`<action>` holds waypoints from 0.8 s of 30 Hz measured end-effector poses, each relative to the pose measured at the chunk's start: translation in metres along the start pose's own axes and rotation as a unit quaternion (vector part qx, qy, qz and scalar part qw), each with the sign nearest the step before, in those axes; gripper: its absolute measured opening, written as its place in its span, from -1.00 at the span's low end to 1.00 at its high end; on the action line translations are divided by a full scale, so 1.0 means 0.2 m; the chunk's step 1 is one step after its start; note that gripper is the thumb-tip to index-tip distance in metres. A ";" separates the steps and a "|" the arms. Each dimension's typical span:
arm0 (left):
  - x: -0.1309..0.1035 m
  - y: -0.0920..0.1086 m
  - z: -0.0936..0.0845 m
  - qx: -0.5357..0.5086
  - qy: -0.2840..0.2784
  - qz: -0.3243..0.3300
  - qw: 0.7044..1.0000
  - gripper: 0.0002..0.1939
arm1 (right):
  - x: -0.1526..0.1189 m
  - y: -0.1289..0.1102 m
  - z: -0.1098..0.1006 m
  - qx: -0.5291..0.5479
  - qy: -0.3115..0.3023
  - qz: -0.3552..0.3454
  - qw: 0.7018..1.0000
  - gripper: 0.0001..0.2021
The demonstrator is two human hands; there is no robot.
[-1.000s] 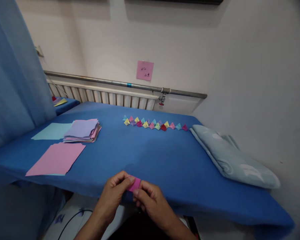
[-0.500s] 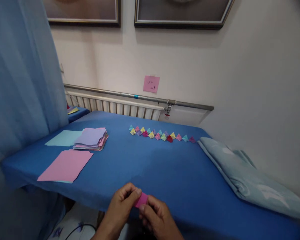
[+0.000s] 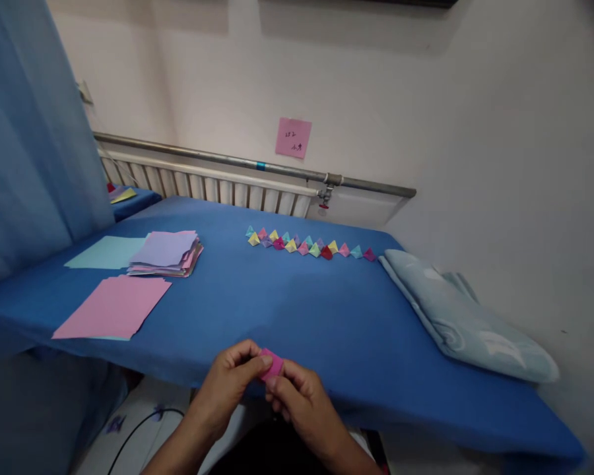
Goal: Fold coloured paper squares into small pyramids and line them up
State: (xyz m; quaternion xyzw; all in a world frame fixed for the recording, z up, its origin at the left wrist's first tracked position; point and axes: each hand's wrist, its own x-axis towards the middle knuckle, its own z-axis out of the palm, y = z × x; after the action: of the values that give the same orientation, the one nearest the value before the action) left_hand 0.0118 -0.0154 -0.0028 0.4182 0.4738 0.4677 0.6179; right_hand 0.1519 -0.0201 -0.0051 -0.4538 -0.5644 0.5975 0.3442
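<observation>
A small folded piece of bright pink paper (image 3: 272,364) is held between both hands at the near edge of the blue-covered table (image 3: 257,300). My left hand (image 3: 230,376) pinches its left side, thumb on top. On its lower right, my right hand (image 3: 297,394) grips it between thumb and fingers. Farther back lie several small folded paper pieces (image 3: 303,248) of mixed colours, in two staggered rows. Pink sheets (image 3: 113,307) lie to the left, with a stack of purple and other sheets (image 3: 163,249) and light blue sheets (image 3: 103,253) behind them.
A folded pale green blanket (image 3: 455,316) lies at the right of the table. A blue curtain (image 3: 39,132) hangs on the left. Behind the table are a radiator (image 3: 218,188), a metal pipe (image 3: 193,153) and a pink note (image 3: 293,138) on the wall.
The view has tilted down, so the picture frames have mostly left it and the table sits higher. Both hands still hold the pink paper, which now appears slightly turned.
</observation>
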 end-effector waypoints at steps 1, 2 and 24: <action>0.00 0.00 0.00 -0.013 -0.003 -0.005 1.000 -0.69 | 0.00 0.00 0.00 0.002 0.004 -0.003 1.000 -0.78; 0.01 0.00 0.00 -0.025 -0.006 -0.011 1.000 -0.69 | 0.00 0.00 0.00 0.004 0.008 -0.005 1.000 -0.78; 0.10 -0.04 -0.04 0.194 0.072 0.167 0.964 -0.82 | 0.05 0.06 -0.18 -0.419 0.164 -0.468 0.761 -0.78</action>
State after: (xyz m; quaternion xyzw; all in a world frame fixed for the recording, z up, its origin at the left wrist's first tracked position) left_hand 0.0087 0.0030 -0.0162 0.5689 0.5222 0.4921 0.4019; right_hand 0.1820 0.0013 -0.0162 -0.3236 -0.8357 -0.0175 0.4435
